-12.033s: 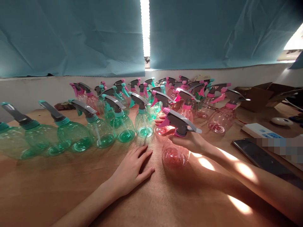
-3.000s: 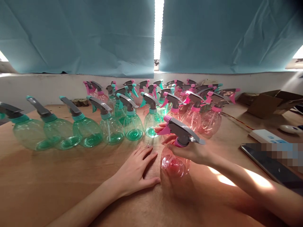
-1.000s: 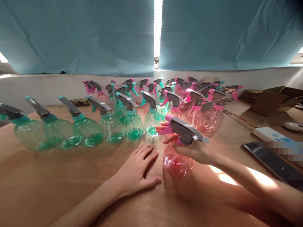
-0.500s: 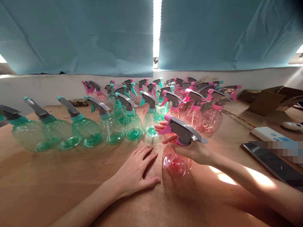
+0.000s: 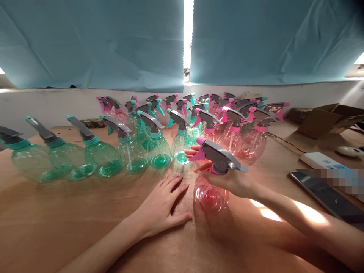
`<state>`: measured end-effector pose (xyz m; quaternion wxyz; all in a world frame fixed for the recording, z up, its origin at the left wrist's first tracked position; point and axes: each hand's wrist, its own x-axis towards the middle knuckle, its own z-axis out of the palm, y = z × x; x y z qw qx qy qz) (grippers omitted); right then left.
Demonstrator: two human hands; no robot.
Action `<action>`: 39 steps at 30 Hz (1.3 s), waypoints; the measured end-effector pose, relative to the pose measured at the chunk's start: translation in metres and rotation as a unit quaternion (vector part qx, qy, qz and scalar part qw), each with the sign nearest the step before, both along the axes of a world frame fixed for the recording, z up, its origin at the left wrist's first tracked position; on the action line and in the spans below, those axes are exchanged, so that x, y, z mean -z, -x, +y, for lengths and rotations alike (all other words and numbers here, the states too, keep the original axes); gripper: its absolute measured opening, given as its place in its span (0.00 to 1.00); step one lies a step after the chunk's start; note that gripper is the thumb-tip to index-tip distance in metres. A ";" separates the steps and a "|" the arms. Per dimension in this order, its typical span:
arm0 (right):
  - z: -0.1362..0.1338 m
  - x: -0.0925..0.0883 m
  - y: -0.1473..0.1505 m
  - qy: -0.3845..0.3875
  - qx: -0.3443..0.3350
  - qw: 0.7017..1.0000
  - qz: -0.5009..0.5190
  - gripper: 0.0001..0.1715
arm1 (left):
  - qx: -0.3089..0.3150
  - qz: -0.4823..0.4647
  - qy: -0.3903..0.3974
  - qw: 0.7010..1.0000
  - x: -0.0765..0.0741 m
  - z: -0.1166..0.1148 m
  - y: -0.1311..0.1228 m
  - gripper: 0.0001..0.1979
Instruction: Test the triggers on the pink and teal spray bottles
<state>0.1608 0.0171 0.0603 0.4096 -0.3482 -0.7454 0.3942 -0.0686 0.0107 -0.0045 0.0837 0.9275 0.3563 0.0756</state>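
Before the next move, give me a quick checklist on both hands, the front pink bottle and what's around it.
1. Right hand around the neck of the front pink bottle: ok.
2. Fingers off the trigger: cannot tell; they overlap in this view.
3. Left hand palm down on the table: ok.
4. Open space behind the bottle: not ok; other pink bottles stand there.
5. Phone apart from the right hand: ok.

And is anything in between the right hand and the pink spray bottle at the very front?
No, nothing that I can see. The right hand is already wrapped around the neck of the pink spray bottle. The left hand lies spread on the table beside it, not between them.
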 end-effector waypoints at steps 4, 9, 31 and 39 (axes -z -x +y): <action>0.001 0.002 -0.001 -0.004 0.003 1.000 -0.005 0.34 | -0.001 0.005 -0.005 1.000 0.000 0.000 0.000 0.38; 0.001 0.003 -0.002 -0.011 0.006 1.000 -0.002 0.32 | 0.001 0.006 -0.004 1.000 -0.001 0.000 0.000 0.37; 0.002 0.002 -0.004 -0.012 0.008 1.000 -0.002 0.14 | 0.000 0.002 -0.002 1.000 -0.004 -0.001 -0.002 0.36; 0.003 0.001 -0.007 0.027 -0.021 0.999 -0.007 0.21 | -0.002 0.018 0.005 1.000 -0.006 -0.001 -0.003 0.36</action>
